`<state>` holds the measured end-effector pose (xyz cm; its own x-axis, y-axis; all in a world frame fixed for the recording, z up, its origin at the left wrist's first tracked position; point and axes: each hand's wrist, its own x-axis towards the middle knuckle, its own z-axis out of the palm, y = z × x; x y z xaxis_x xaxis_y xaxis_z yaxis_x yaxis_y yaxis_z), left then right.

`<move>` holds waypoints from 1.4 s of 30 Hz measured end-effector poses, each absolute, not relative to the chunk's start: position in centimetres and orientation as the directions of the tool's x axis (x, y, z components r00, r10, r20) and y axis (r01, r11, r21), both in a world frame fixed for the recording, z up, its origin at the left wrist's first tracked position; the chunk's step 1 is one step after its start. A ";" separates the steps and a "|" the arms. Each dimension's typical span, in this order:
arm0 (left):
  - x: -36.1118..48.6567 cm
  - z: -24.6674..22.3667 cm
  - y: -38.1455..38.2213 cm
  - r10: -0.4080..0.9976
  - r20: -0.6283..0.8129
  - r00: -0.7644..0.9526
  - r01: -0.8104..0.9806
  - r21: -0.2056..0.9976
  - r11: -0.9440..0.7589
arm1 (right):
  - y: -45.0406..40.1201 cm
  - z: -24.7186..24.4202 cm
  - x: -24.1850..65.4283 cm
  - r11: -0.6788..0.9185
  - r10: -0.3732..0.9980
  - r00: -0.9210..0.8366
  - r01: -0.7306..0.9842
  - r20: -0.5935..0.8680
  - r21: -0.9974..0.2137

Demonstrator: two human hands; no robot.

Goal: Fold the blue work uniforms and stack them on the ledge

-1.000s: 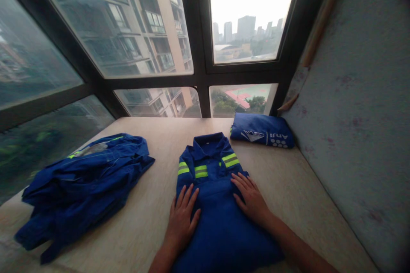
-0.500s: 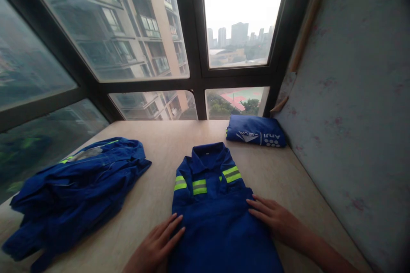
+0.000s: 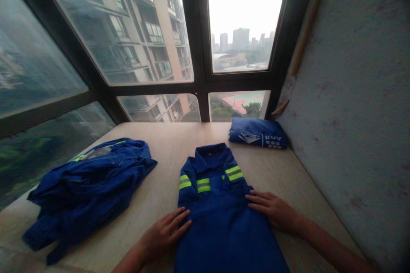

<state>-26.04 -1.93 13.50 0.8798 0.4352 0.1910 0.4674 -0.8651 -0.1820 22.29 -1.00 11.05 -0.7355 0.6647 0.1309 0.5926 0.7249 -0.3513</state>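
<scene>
A blue work jacket (image 3: 224,226) with yellow-green and grey reflective bands lies partly folded in front of me, its collar pointing to the window. Its sleeves are tucked in and a smooth blue panel covers its lower part. On the left edge of that panel rests my left hand (image 3: 168,228), fingers stretched out flat. My right hand (image 3: 270,209) lies on the opposite edge, a bit farther up, its fingers also extended. Neither hand grips the cloth.
To the left lies a crumpled blue garment (image 3: 92,183) with a reflective strip. A folded blue bundle (image 3: 258,133) with white lettering sits at the back right, near the patterned wall (image 3: 346,106). Dark window frames (image 3: 200,51) border the pale surface (image 3: 156,192).
The view has shifted slightly, so most things appear a little farther right. My left hand has slid slightly up along the jacket's edge; my right hand stays about where it was on the jacket.
</scene>
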 end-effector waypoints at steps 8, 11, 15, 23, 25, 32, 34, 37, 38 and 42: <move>-25.0 13.1 -3.1 0.514 0.375 0.771 0.527 0.076 -0.846 | -1.2 10.6 21.4 0.553 0.792 -0.583 0.559 0.181 -0.618; -24.0 14.0 -3.7 0.721 0.330 0.609 0.595 0.411 -0.690 | -1.0 12.2 21.1 0.438 0.846 -0.506 0.477 0.169 -0.762; -22.2 16.6 -3.5 0.973 0.033 0.229 0.516 0.843 -0.150 | 0.5 15.0 20.5 0.176 0.936 -0.344 0.283 0.071 -0.943; -19.7 16.7 1.3 0.972 -0.154 -0.176 0.380 0.901 0.212 | 7.6 16.0 15.4 -0.045 0.998 0.060 0.327 -0.027 -0.944; -19.6 15.6 2.0 0.954 -0.151 -0.260 0.471 0.842 0.262 | 8.0 14.9 14.5 -0.108 0.988 0.141 0.400 -0.056 -0.910; -20.0 14.3 1.2 0.936 -0.143 -0.321 0.574 0.757 0.313 | 5.1 12.0 15.2 -0.145 0.987 0.134 0.541 -0.085 -0.828; -20.0 14.6 0.3 0.936 -0.149 -0.319 0.604 0.729 0.322 | 4.5 11.7 15.6 -0.126 0.991 0.119 0.591 -0.069 -0.796; -19.8 14.9 -1.7 0.941 -0.173 -0.291 0.713 0.617 0.334 | 3.2 11.5 15.7 -0.126 0.985 0.170 0.646 -0.018 -0.753; -19.8 14.9 -2.4 0.944 -0.175 -0.279 0.754 0.568 0.329 | 2.7 11.5 15.6 -0.123 0.982 0.191 0.656 0.006 -0.745; -19.6 14.1 -4.5 0.929 -0.231 -0.291 0.799 0.475 0.368 | -0.3 11.4 14.9 -0.169 0.950 0.312 0.555 0.016 -0.815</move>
